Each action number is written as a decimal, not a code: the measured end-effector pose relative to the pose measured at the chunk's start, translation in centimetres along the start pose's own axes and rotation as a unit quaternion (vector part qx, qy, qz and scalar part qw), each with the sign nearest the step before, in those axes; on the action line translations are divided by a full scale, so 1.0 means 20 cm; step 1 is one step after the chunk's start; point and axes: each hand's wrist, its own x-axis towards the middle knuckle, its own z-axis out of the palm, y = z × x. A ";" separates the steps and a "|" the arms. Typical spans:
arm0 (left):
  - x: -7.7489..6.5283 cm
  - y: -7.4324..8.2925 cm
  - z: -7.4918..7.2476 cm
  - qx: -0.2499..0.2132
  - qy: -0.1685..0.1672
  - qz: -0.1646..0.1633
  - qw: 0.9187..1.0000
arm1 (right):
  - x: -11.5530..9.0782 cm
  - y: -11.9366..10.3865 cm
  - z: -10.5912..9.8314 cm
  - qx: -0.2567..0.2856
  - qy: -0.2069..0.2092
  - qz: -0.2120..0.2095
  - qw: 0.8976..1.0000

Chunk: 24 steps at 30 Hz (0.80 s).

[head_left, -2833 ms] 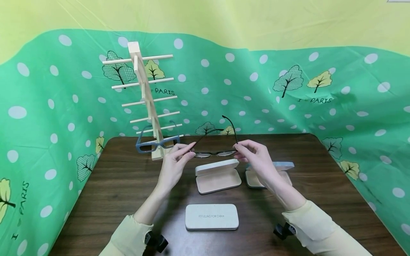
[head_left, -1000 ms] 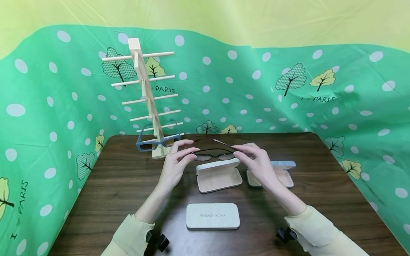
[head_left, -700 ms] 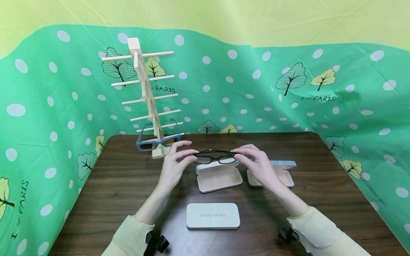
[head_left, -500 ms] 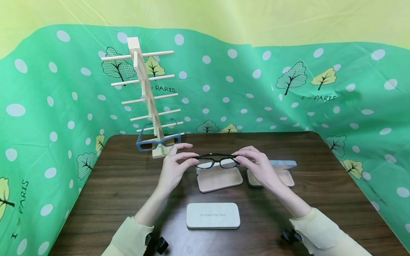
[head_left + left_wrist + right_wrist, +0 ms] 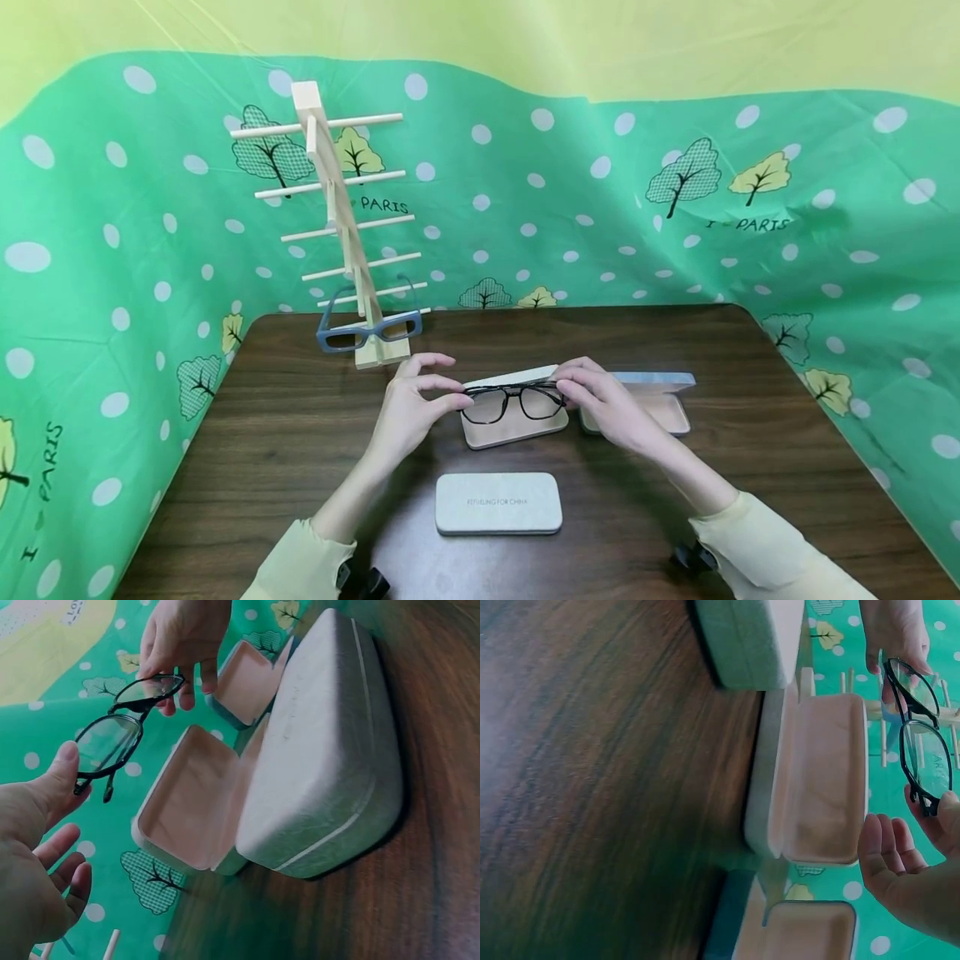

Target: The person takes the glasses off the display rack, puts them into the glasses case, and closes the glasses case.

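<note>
A pair of black-framed eyeglasses (image 5: 513,395) is held level between both hands, its temples folded in behind the lenses. My left hand (image 5: 411,410) pinches one end between thumb and index finger, the other fingers spread away. At the opposite end my right hand (image 5: 609,410) pinches the corner of the frame with thumb and fingertips. In the head view the glasses overlap an open pale glasses case (image 5: 517,435), hiding part of its pink lining and lid. The left wrist view shows the glasses (image 5: 133,709) raised beside that case's lining (image 5: 187,799).
A closed pale glasses case (image 5: 498,505) lies nearer on the dark wooden table (image 5: 247,467). Another open case with a blue lid (image 5: 654,382) stands to the right, partly behind the right hand. At the back left rises a wooden eyewear stand (image 5: 341,208), with blue glasses (image 5: 371,332) on its lowest pegs.
The temples, which stood open and raised, have been folded in. Both hands have brought the glasses lower and nearer, over the open pale case, with the lenses turned more towards the head camera.
</note>
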 end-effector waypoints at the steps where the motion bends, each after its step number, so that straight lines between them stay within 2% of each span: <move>1: 0.00 0.00 0.00 0.005 -0.003 0.000 1.000 | 0.00 0.01 0.00 -0.002 -0.003 0.002 1.000; 7: -0.03 -0.04 0.02 0.024 -0.042 0.010 0.999 | -0.02 0.04 0.02 -0.001 0.001 0.013 1.000; 12: -0.05 -0.07 0.05 0.025 -0.067 -0.006 0.997 | -0.02 0.08 0.04 -0.001 0.009 0.026 1.000; 16: -0.05 -0.09 0.07 0.023 -0.065 -0.010 0.998 | -0.02 0.09 0.06 -0.014 0.021 0.030 0.999; 24: -0.05 -0.16 0.12 0.030 -0.050 -0.029 0.998 | -0.01 0.11 0.12 -0.118 0.065 0.015 0.991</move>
